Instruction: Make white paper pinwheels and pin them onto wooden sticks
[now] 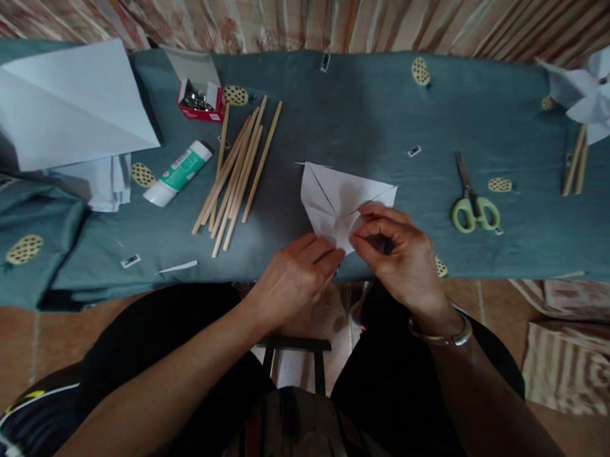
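Observation:
A white paper sheet (328, 188), with cuts running in from its corners, lies near the front edge of the cloth-covered table. My left hand (299, 269) is closed on the paper's near left part, its fingertips pressed together there. On the paper's right side my right hand (398, 245) pinches a portion between thumb and fingers, close to the middle. The near corners of the sheet are partly hidden by my fingers. Right of my hands lie green-handled scissors (471, 206), their blades pointing away from me.
Several wooden sticks (237, 171) lie left of the paper, with a glue tube (177, 173) beside them. Behind stands an open red box (200, 102) of small metal pieces. White paper sheets (75, 106) are stacked far left; paper pinwheels (588, 98) on sticks lie far right.

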Demonstrator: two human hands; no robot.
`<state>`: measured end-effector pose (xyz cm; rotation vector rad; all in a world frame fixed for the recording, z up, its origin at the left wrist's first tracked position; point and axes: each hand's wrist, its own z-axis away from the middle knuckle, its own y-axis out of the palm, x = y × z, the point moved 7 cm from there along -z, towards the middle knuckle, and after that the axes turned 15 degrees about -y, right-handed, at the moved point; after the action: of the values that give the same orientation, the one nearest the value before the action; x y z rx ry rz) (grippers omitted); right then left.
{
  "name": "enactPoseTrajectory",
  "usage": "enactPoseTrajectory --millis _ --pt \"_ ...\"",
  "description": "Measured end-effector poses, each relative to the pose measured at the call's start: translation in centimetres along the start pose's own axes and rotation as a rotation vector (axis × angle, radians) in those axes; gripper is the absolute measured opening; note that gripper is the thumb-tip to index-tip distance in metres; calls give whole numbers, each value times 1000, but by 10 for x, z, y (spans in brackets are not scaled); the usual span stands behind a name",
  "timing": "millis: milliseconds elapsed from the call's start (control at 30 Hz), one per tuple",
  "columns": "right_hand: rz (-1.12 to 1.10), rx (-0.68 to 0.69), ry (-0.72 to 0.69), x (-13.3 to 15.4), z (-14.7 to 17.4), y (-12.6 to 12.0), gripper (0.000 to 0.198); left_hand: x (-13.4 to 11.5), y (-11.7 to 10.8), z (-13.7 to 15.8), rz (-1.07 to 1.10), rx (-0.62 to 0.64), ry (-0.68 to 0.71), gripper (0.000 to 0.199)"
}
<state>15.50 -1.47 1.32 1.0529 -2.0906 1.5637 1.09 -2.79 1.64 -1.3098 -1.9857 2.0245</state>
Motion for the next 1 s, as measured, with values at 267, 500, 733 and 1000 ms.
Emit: enactPoseTrajectory --millis 267,500,733,1000 --pt "-9 14 11 -1 1 0 3 1 1 0 25 6 -8 18" --pt "53 40 -28 4 1 1 6 1 1 -1 -4 8 -19 18" --pt "80 109 -92 12 3 4 26 0 0 -1 2 6 -7 16" --pt "99 167 -144 15 3 11 36 0 0 -3 -11 34 -26 14"
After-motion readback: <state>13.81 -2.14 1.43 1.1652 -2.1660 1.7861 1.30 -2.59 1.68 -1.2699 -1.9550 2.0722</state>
